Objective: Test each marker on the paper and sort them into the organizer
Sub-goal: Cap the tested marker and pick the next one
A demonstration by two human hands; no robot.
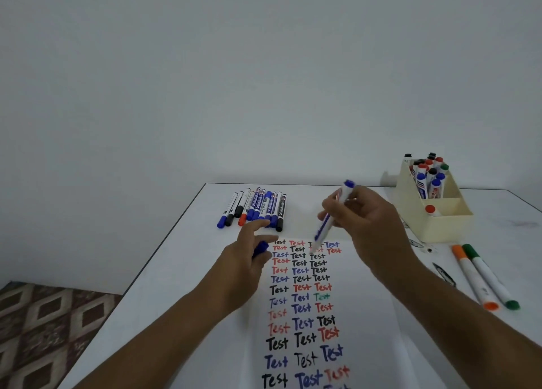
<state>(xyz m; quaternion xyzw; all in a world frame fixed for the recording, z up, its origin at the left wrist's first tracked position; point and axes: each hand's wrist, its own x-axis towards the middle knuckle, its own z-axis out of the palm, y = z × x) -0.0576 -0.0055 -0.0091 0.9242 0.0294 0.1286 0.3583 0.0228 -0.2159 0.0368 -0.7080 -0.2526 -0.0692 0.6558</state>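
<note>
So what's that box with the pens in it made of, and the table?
The box looks like cream plastic: smooth, matte, thin straight walls. The table has a smooth white top with a dark edge, probably laminate, though I can't be sure.

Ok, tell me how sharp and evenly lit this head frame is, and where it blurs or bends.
Head view: dim, flat light with a bluish cast, soft shadows only. The right hand and its blue marker are motion-blurred, and the tip is hard to make out; the left hand is a little soft. Writing on the paper reads clearly. Wide-angle distortion splays the table edges.
</note>
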